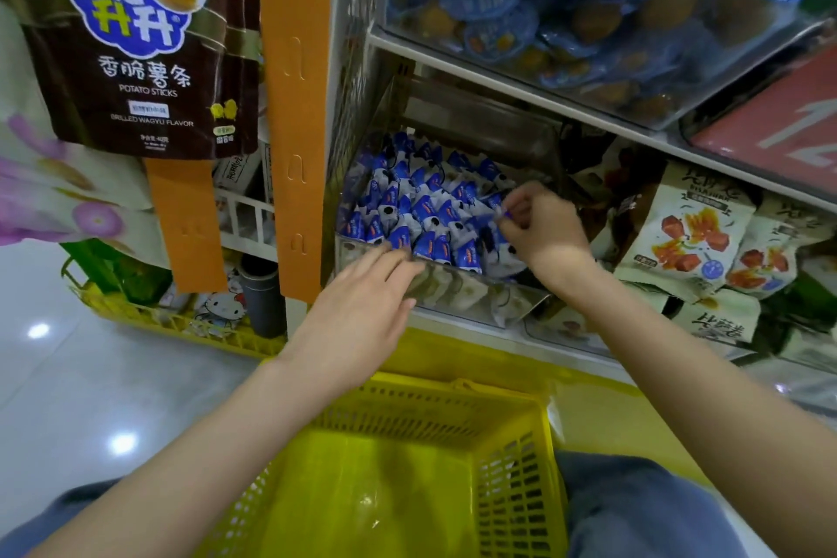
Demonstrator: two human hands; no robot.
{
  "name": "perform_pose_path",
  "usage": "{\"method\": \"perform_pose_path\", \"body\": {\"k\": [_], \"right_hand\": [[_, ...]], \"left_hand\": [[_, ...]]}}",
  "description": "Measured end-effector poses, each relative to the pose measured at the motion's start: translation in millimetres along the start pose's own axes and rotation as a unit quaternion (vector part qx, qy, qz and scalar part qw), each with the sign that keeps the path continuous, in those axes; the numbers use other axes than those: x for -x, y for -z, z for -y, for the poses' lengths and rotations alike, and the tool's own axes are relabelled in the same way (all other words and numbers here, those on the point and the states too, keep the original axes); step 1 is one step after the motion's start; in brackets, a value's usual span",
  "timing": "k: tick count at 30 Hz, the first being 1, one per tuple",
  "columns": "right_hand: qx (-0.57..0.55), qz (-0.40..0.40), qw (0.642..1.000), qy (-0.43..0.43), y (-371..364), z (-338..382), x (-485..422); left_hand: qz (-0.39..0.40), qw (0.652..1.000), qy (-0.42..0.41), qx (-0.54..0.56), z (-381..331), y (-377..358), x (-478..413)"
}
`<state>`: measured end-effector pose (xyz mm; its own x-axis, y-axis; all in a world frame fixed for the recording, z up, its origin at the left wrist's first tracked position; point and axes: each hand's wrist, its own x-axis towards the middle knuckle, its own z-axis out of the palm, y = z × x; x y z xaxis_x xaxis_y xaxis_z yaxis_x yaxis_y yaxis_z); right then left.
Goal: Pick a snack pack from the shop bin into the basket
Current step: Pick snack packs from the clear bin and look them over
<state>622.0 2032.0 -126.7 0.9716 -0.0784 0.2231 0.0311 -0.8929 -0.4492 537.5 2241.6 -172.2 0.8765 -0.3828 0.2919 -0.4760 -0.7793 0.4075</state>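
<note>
Shop bin [457, 285]: I see a clear-fronted bin on the middle shelf, filled with small blue-and-white snack packs [407, 204] heaped to its front wall.
Snack pack [503, 213]: I see one blue-and-white pack from the right side of the heap pinched at its edge; it lies inside the bin, touching its neighbours.
Right hand [543, 231]: my view shows it curled over the right part of the bin, fingertips closed narrowly on that pack's edge.
Left hand [362, 313]: I see it flat and spread wide, fingers reaching the bin's front wall, holding nothing.
Basket [516, 498]: I see a yellow perforated plastic basket directly below the hands; no pack shows on the bare floor I can see.
Upper bin [543, 14]: I note blue-sealed cups with brown contents piled in a clear bin on the shelf above.
Right-hand shelf bags [688, 236]: I see pale bags printed with red-orange pieces just beside the shop bin.
Hanging bag [145, 50]: I read "Potato Sticks" on a brown bag at upper left.
</note>
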Motion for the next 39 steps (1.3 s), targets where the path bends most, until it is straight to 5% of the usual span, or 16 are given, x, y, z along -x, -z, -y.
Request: {"method": "perform_pose_path", "body": {"k": [5, 9, 14, 19, 25, 36, 39], "right_hand": [[-0.163, -0.099, 0.974, 0.126, 26, 15, 49], [-0.26, -0.015, 0.957, 0.128, 12, 16, 98], [-0.295, 0.128, 0.947, -0.01, -28, 4, 131], [-0.371, 0.237, 0.896, -0.058, -54, -10, 139], [-0.392, 0.22, 0.881, -0.146, -70, -28, 133], [-0.356, 0.196, 0.905, -0.126, -91, -29, 130], [-0.281, 0.18, 0.942, -0.028, -93, -29, 135]], "left_hand": [[0.005, 0.982, 0.068, 0.176, -15, -10, 28], [0.002, 0.899, 0.19, 0.395, -21, -22, 34], [0.005, 0.786, 0.259, 0.562, -23, -40, 40], [0.019, 0.795, 0.298, 0.527, -16, -63, 47], [0.043, 0.814, 0.269, 0.512, -19, -77, 43], [-0.015, 0.791, 0.321, 0.52, -19, -91, 32], [-0.007, 0.808, 0.311, 0.501, -18, -91, 34]]}}
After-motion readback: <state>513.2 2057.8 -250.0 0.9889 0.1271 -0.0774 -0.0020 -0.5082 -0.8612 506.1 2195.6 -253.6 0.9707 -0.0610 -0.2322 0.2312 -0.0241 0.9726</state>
